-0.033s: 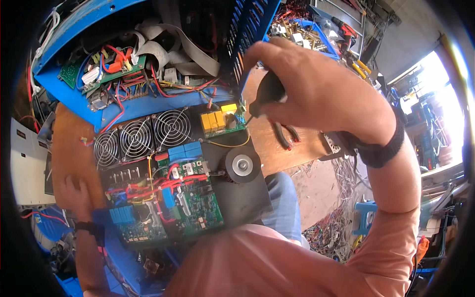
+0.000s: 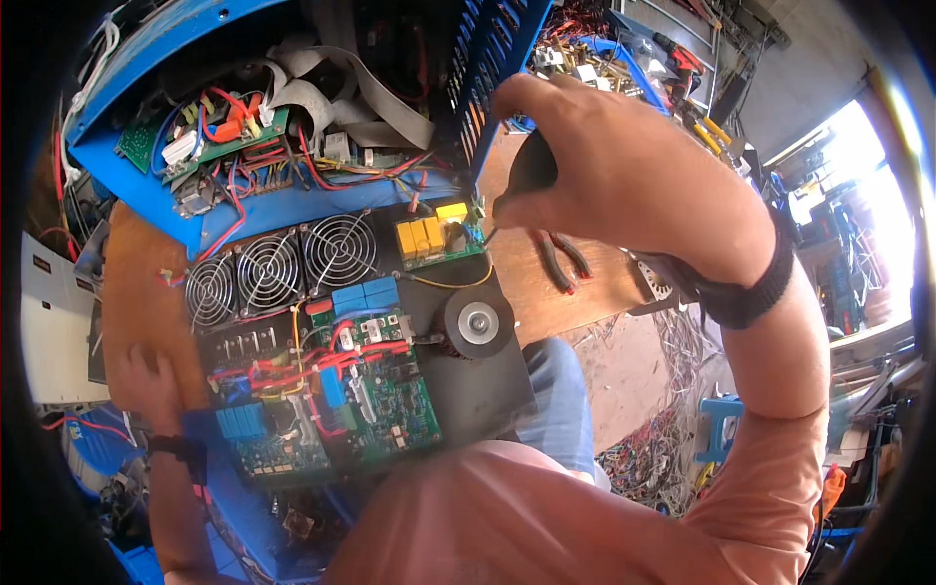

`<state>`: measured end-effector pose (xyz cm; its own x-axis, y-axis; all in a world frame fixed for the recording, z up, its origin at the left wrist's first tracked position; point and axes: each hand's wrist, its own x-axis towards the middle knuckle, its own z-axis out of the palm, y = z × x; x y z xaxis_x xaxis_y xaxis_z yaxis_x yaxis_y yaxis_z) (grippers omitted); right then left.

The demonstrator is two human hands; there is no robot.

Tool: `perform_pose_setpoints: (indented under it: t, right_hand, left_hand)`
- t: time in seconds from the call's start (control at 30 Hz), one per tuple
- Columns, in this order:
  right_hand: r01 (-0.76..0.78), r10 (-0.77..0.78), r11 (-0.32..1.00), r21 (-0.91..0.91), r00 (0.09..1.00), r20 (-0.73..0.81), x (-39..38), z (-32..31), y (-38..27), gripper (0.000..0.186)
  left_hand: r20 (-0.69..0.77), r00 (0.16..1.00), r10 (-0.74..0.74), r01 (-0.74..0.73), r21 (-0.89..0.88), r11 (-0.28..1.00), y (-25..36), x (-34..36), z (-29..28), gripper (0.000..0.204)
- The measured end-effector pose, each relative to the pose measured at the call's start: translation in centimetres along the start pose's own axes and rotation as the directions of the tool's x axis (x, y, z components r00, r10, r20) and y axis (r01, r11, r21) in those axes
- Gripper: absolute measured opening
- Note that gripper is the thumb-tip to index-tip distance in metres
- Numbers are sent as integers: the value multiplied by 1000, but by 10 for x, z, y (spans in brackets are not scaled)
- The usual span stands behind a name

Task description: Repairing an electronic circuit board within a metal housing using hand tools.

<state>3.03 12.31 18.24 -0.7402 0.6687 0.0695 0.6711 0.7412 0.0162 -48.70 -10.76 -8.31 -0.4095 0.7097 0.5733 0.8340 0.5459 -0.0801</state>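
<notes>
My right hand (image 2: 634, 185) grips a dark-handled screwdriver (image 2: 534, 166), its thin shaft reaching down to the right edge of a small green board with yellow components (image 2: 419, 237). That board sits on a black mounting plate (image 2: 480, 395), which also carries three fans (image 2: 268, 268), a round wound component (image 2: 478, 322) and larger circuit boards (image 2: 380, 419) with red wires and blue components. My left hand (image 2: 146, 380) rests at the plate's left on the brown tabletop (image 2: 146, 263), fingers loosely bent and apart, holding nothing visible.
An open blue metal case (image 2: 210, 234) full of boards and cables stands behind the plate. Black pliers (image 2: 561, 263) lie right of it. A blue bin (image 2: 609, 73) of metal parts and a red drill (image 2: 682, 63) are at the back right. Loose wires (image 2: 643, 458) cover the floor.
The fingers and thumb of my right hand have shifted slightly on the screwdriver handle, with the wrist turning a little. My left hand looks still.
</notes>
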Motion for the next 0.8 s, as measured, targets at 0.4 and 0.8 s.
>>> perform_pose_setpoints:
  t: [0.4, 0.8]
  right_hand:
    - [-186, 191, 978, -97, 980, 51, 10, -6, -2, 34]
    - [56, -68, 983, 175, 996, 62, -3, -13, -7, 38]
  left_hand:
    - [27, 997, -69, 71, -76, 995, 12, -1, -3, 41]
    - [37, 997, -75, 79, -121, 989, 12, -2, 0, 39]
